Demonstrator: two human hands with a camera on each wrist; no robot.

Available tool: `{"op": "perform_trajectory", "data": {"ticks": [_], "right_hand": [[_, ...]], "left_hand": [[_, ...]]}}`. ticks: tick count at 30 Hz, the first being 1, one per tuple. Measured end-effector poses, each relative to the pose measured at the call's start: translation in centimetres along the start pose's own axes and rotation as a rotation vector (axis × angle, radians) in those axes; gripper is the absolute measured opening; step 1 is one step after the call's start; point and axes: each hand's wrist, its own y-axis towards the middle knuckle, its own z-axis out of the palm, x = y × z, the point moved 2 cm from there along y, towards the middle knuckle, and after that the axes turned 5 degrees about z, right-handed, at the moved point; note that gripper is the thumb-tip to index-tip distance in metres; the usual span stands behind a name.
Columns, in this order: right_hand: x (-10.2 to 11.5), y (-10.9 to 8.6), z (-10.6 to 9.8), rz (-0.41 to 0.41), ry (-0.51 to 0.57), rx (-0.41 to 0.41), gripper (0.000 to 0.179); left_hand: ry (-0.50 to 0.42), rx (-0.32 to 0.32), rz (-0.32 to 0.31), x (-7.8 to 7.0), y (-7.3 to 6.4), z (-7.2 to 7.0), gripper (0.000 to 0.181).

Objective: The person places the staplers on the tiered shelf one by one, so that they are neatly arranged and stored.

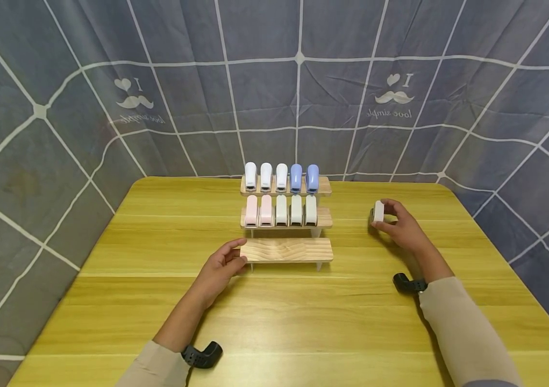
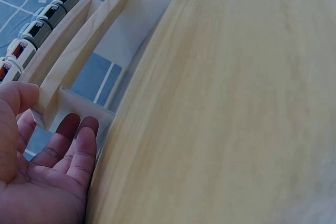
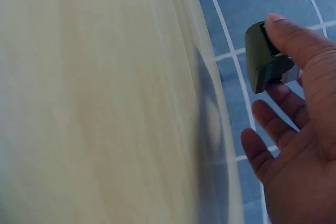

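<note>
My right hand (image 1: 402, 228) pinches a small pale stapler (image 1: 378, 211) above the table, to the right of a three-tier wooden stand. The same stapler (image 3: 261, 59) looks dark green in the right wrist view, between the thumb and fingers, and the other fingers are spread loosely. At the left end of the bare bottom tier (image 1: 286, 250), my left hand (image 1: 218, 271) holds the board's corners between thumb and index finger. In the left wrist view its other fingers lie beneath the board (image 2: 79, 59), near a translucent support (image 2: 86, 103).
On the top tier (image 1: 325, 186) stand white staplers (image 1: 266, 177) and blue staplers (image 1: 296, 178). Pink staplers (image 1: 251, 210) and pale grey-green staplers (image 1: 296, 209) line the middle tier (image 1: 325, 219). A grey-blue checked curtain (image 1: 264, 97) hangs behind the wooden table (image 1: 274, 328).
</note>
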Motion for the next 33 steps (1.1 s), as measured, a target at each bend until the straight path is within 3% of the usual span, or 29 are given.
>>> {"op": "perform_trajectory", "data": {"ticks": [6, 13, 33], "right_hand": [[1.8, -0.5, 0.5, -0.053, -0.016, -0.021, 0.071], [5.7, -1.8, 1.1, -0.146, -0.016, -0.017, 0.066], [10.2, -2.5, 2.8, -0.286, 0.011, -0.008, 0.066]], "left_hand": [[0.007, 0.000, 0.003, 0.0, 0.0, 0.0, 0.047], [-0.008, -0.005, 0.003, -0.2, -0.2, 0.1, 0.047], [-0.012, 0.005, -0.006, -0.2, -0.2, 0.1, 0.047]]}}
